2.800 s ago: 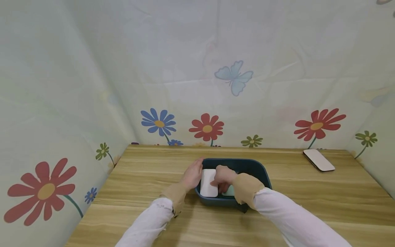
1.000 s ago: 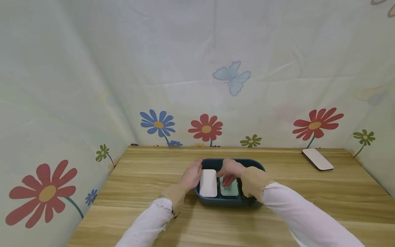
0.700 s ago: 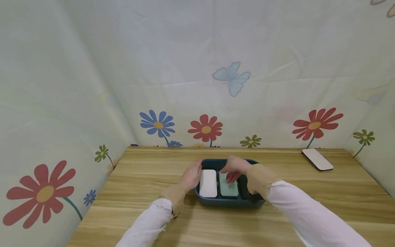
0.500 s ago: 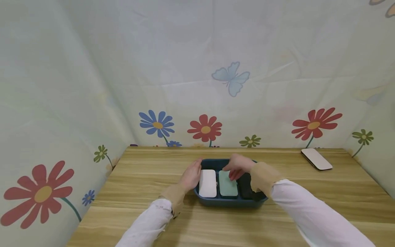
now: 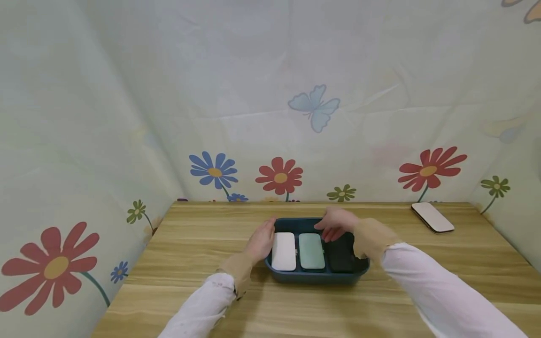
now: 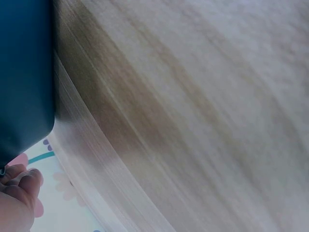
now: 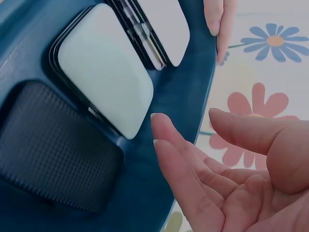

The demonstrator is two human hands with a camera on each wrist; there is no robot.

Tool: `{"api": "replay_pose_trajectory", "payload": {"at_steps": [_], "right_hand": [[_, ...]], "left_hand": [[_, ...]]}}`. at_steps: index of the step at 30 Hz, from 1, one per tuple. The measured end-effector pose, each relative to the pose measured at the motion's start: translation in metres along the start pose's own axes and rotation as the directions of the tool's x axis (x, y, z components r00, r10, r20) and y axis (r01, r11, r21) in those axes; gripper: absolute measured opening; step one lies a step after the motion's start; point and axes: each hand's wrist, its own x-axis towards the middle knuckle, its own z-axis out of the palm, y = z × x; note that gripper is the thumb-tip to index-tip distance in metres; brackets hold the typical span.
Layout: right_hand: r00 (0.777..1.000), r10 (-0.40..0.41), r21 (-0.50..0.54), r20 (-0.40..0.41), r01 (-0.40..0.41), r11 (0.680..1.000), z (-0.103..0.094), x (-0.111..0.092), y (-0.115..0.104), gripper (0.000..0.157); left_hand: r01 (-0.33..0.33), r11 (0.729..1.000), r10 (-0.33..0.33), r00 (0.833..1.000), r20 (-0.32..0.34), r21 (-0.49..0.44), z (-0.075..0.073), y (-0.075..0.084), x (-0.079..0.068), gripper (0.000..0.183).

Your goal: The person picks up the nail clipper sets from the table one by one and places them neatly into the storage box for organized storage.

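Observation:
A dark blue oblong bin (image 5: 314, 278) stands on the table, with flat rounded cases in a row inside it. From left to right lie a white case (image 5: 284, 252), a mint green case (image 5: 311, 251) and a black textured case (image 7: 58, 145). My left hand (image 5: 259, 241) holds the bin's left rim, its fingers (image 6: 30, 181) at the edge. Over the bin's back right part hovers my right hand (image 5: 338, 223), fingers apart and loosely bent, with nothing in them. It is nearest to the black and mint cases and partly covers the black one in the head view.
Another flat case (image 5: 432, 217), white on top with a dark edge, lies at the back right of the wooden table (image 5: 203, 300). A flower-printed cloth (image 5: 249, 117) walls off the back and sides.
My right hand has moved right and up, away from the white and mint cases, uncovering the mint case and more of the black one. My left hand stays at the bin's rim.

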Motion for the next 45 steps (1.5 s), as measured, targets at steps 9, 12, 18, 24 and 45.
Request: {"api": "replay_pose_trajectory", "payload": {"at_steps": [9,12,18,24,45], "right_hand": [[1.000,0.000,0.065,0.010,-0.001,0.998,-0.019,-0.003,0.013,0.022],[1.000,-0.016,0.079,0.013,0.015,0.997,-0.026,-0.004,0.020,0.023],[1.000,-0.006,0.102,0.024,0.004,0.995,-0.037,-0.004,0.029,0.024],[1.000,0.023,0.086,0.003,-0.023,0.996,-0.048,-0.006,0.035,0.026],[0.999,0.030,0.117,-0.022,-0.027,0.993,-0.076,-0.017,0.064,0.024]], "left_hand": [[-0.027,1.000,0.027,1.000,-0.010,0.006,0.002,-0.003,0.000,0.037],[-0.047,0.999,0.047,0.999,-0.022,0.011,0.002,-0.005,0.000,0.037],[-0.049,0.999,0.050,0.998,-0.028,0.014,0.003,-0.008,0.002,0.037],[-0.038,0.999,0.039,0.999,-0.019,0.027,0.002,-0.006,0.001,0.037],[-0.036,0.999,0.036,0.999,0.008,0.009,-0.001,-0.001,0.001,0.038]]}}
